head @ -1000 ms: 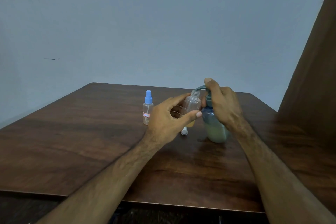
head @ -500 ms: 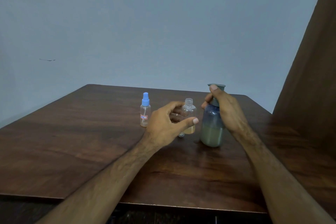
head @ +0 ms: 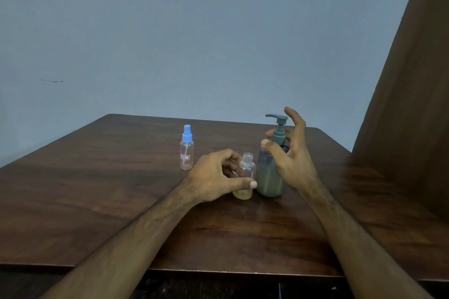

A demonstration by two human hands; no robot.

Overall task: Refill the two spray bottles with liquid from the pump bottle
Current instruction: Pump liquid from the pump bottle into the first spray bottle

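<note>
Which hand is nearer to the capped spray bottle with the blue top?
Left. The left hand sits just right of the capped spray bottle, around the open bottle. The right hand is farther right, at the pump bottle.

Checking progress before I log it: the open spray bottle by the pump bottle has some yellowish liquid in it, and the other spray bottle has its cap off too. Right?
Not quite. In the head view, the other spray bottle has its blue spray cap on, not off. The rest holds: the open spray bottle beside the pump bottle has yellowish liquid at its bottom.
</note>
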